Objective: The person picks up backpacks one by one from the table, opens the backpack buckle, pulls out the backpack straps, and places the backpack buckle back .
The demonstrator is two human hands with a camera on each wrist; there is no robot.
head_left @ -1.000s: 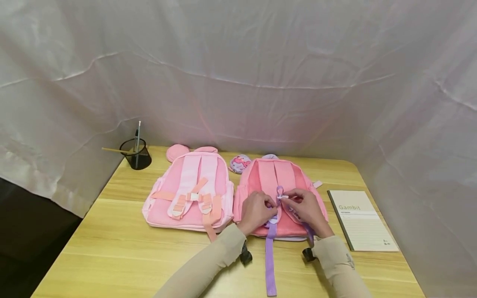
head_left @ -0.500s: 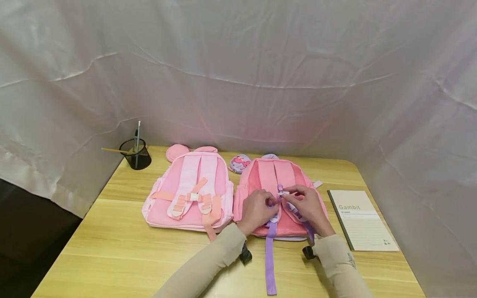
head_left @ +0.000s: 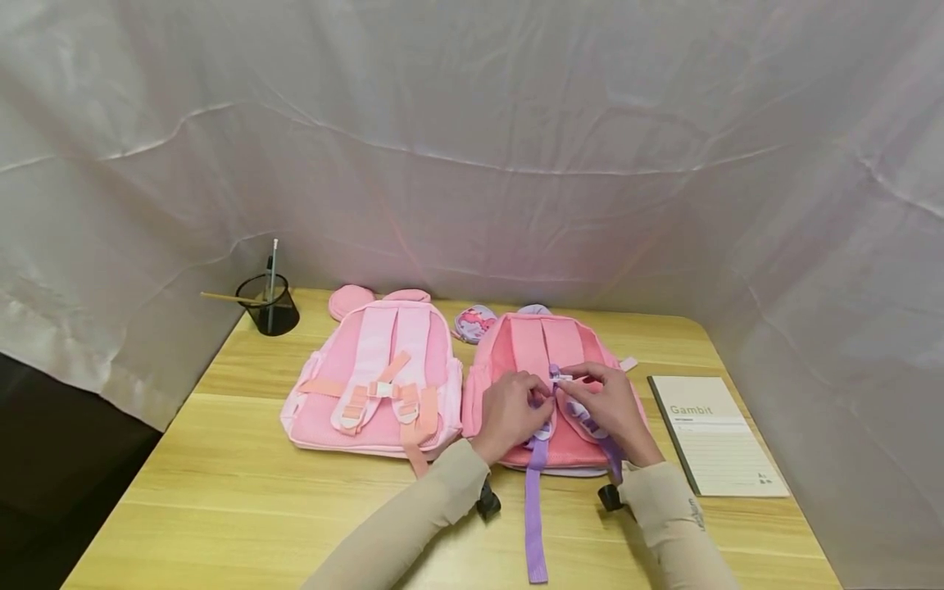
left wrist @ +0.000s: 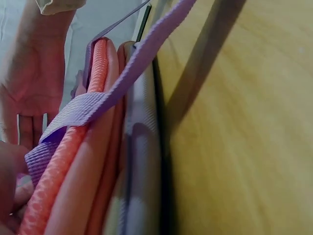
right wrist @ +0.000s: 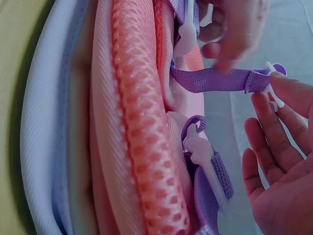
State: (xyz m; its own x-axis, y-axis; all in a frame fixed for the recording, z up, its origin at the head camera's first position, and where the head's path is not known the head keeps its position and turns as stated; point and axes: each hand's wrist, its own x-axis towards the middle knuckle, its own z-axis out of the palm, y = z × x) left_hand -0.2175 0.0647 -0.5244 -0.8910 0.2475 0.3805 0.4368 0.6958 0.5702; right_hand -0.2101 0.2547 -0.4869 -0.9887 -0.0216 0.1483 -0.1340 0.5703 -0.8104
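A coral-pink backpack lies with its straps up on the table. My right hand pinches a small white plastic buckle at the looped end of a short purple strap. In the right wrist view this strap stretches out from the backpack. Just left of the buckle, my left hand has its fingers curled and fingertips at the same strap, pinching it low down. White strap adjusters sit at the lower ends of the shoulder straps. A long purple webbing tail hangs over the table toward me.
A lighter pink backpack with orange straps lies close on the left. A round printed pouch sits behind, between the bags. At the back left stands a black mesh pen cup; a notebook lies on the right. Grey curtains surround the table.
My right hand has risen slightly with the buckle, and the purple loop above it has become shorter. My left hand has stayed nearly in place; both backpacks lie where they were.
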